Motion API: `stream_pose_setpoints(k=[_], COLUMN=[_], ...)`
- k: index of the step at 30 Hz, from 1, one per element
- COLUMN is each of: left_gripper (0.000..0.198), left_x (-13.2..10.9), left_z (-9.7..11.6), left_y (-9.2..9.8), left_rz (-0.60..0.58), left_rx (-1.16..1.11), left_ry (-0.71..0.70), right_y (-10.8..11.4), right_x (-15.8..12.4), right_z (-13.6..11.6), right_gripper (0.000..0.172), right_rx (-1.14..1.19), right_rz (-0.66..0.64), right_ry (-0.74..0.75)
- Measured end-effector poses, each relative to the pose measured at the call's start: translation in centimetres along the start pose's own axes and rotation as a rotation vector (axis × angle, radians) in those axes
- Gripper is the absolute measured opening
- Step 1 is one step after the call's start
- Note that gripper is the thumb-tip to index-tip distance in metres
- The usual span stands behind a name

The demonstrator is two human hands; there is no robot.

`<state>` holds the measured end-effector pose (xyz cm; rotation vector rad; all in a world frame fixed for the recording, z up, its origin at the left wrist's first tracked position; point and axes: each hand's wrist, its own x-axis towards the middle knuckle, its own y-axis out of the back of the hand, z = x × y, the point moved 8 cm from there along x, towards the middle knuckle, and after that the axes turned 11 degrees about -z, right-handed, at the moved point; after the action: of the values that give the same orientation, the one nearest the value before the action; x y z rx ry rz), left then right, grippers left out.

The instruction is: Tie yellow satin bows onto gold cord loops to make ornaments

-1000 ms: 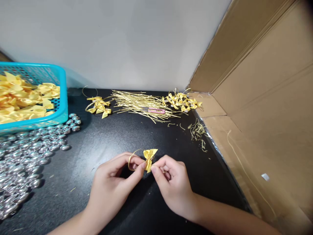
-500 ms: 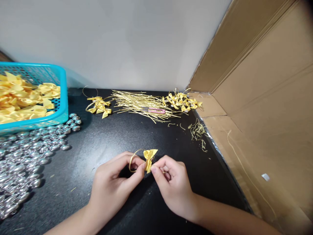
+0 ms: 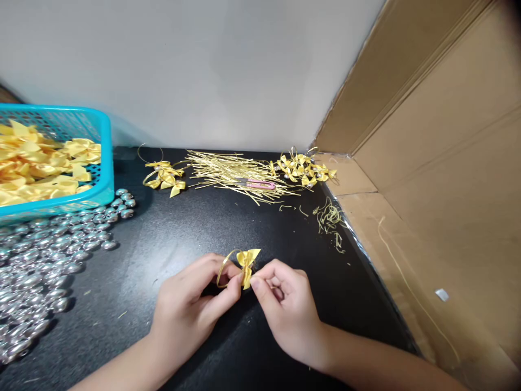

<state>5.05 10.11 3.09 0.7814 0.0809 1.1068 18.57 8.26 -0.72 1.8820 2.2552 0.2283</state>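
Note:
A yellow satin ribbon bow with a loop of gold cord is pinched between the thumb and fingers of my left hand, over the black tabletop. Just right of the bow, the thumb and forefinger of my right hand are pressed together at its lower edge. What exactly lies between those right fingertips is too small to make out. The back of the bow, where something dark shows at its right side, is mostly hidden.
A turquoise basket of yellow bows stands at left, with many silver beads before it. Along the back lie a few bows, gold cord lengths, pink-handled snips and beaded bows. Cord scraps lie near cardboard at right.
The bow has shifted very slightly left and turned a little in my left hand, and the cord loop has moved slightly. My right hand has hardly moved.

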Motion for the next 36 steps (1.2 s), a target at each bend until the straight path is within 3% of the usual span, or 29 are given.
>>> stream_pose_setpoints(k=[36], left_gripper=[0.012], left_x=[-0.5], left_z=[-0.4], left_y=[-0.7], left_rz=[0.016], left_rx=[-0.063], left_ry=[-0.002], right_y=[-0.4], right_x=[-0.5], right_z=[1.1], right_gripper=[0.019], right_rx=[0.062], right_rz=[0.018], right_ry=[-0.035])
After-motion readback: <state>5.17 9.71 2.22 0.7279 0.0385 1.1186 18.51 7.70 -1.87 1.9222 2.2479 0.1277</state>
